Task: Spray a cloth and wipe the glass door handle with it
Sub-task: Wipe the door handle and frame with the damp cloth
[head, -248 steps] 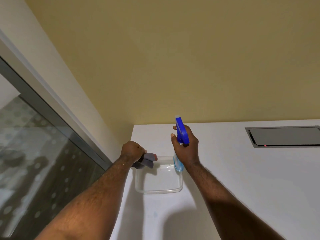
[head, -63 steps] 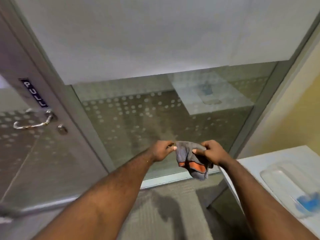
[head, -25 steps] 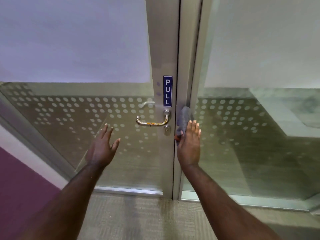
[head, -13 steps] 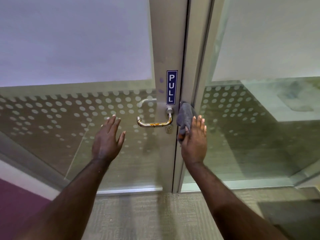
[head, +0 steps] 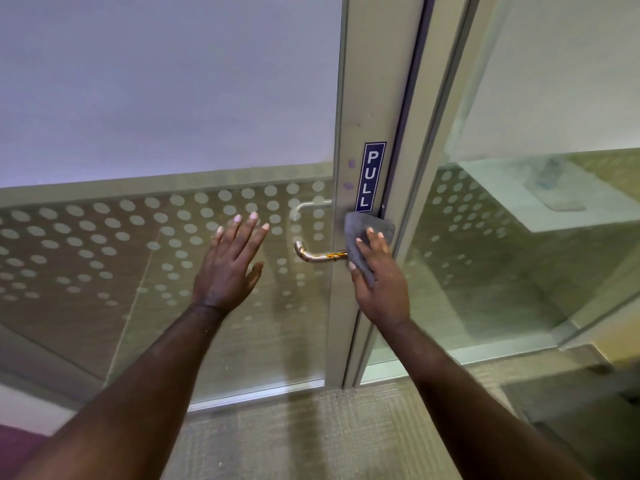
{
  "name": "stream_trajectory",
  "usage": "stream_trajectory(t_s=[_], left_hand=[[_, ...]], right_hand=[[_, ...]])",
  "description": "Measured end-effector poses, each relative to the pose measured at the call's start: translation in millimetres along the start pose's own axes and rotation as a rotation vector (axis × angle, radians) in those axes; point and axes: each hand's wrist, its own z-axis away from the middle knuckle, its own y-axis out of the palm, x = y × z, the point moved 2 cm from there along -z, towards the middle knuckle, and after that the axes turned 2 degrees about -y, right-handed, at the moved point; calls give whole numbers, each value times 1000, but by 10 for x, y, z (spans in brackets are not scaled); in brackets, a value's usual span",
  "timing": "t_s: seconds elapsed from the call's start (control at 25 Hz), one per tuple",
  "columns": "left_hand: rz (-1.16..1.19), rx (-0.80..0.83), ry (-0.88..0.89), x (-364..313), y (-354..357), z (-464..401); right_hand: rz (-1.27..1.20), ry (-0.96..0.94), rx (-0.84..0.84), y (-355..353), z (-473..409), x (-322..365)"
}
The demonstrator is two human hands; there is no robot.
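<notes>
My right hand (head: pixel 379 282) lay nearly flat against the brushed-metal door frame (head: pixel 367 98), fingers stretched out and pressing a soft grey cloth (head: pixel 363 233) onto the base of the door handle (head: pixel 317 255), where the lever met the frame. The cloth was crumpled into a rough wedge, its upper fold bulging out above my fingertips just under the narrow blue PULL sign (head: pixel 370 178), its lower tail pinned beneath my palm and thumb. The handle was a slim polished metal rod, curved at its free end and glinting with a gold-orange reflection; its bare length stuck out to the left of the cloth.

My left hand (head: pixel 230 268) was open and held nothing, fingers spread, raised in front of the glass door panel (head: pixel 138 271) well to the left of the handle; whether it touched the glass I could not tell. The panel was smooth, frosted plain white above and clear below, with rows of round frosted dots across the clear band. Through it showed a second, paler handle (head: pixel 304 207) on the far side. Ribbed greyish carpet (head: pixel 311 438) lay underfoot.
</notes>
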Motion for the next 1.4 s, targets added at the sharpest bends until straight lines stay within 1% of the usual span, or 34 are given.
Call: stream_trajectory(t_s=[0.08, 0.24, 0.36, 0.4, 0.48, 0.56, 0.6, 0.68, 0.76, 0.96, 1.12, 1.28, 1.4], left_hand=[[-40, 20, 2, -6, 79, -16], [-77, 25, -26, 39, 217, -50], [-93, 7, -27, 64, 303, -51], [-102, -6, -26, 67, 332, -50], [-115, -31, -26, 75, 383, -52], [-129, -56, -29, 77, 424, -57], [-132, -66, -34, 79, 444, -64], [-140, -83, -39, 73, 488, -69], [-158, -101, -38, 66, 529, -72], [-187, -150, -15, 71, 584, -84], [-193, -179, -14, 70, 599, -85], [-186, -187, -8, 65, 616, -74], [-175, -164, -8, 81, 633, -64]], right_hand=[[-32, -12, 44, -9, -44, -45], [-208, 113, 163, -45, -86, -101], [-221, 149, 201, -100, -143, -162], [-205, 126, 217, -122, -181, -178], [-121, 0, 251, -151, -258, -205], [44, -148, 290, -145, -322, -233], [120, -189, 318, -123, -344, -250], [216, -216, 341, -71, -348, -282], [251, -216, 332, -27, -329, -316], [212, -154, 336, 51, -271, -342], [160, -49, 270, 154, -160, -236], [275, 69, 217, 345, -2, 52], [357, 111, 241, 481, 70, 300]])
